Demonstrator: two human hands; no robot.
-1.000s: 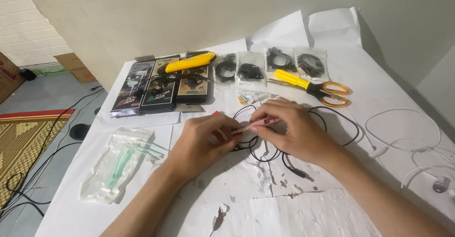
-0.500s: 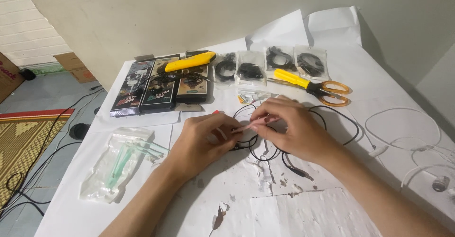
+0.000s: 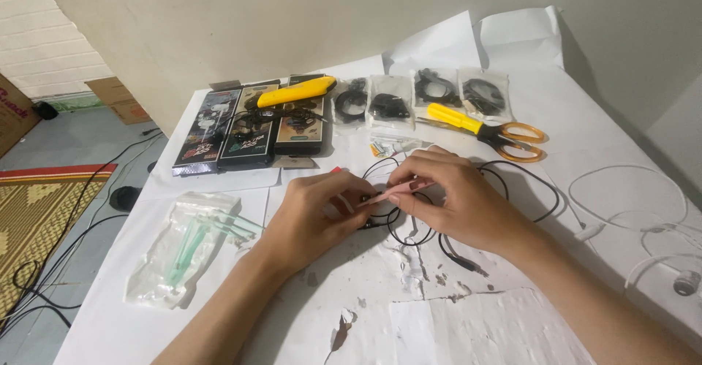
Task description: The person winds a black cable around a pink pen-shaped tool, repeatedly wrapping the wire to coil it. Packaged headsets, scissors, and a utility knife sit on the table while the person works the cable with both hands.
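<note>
Both hands are working at the middle of the bench [image 3: 512, 321], over a loop of black cable [image 3: 512, 171]. The right hand [image 3: 457, 197] is pinching a thin pink tool [image 3: 398, 189] between thumb and fingers, its tip pointing at a small black piece that the left hand [image 3: 318, 215] is pinching in its fingertips; that grip hides most of the piece.

The tool could slip off so small a part and jab the left fingertips, judging by how close they are sitting. The cable is looping under both wrists, so a pull could drag its plug [image 3: 464, 261] or tangle it. The torn paper cover could snag the cable too.

A clear bag [image 3: 183, 252] to the left is holding green-stemmed swabs. Four small clear bags [image 3: 391, 102] at the back are each holding coiled black cable. Three dark boxes [image 3: 245, 127] are lying beside them, their contents only dimly showing through windows, with a yellow knife [image 3: 296, 91] resting on top.
</note>
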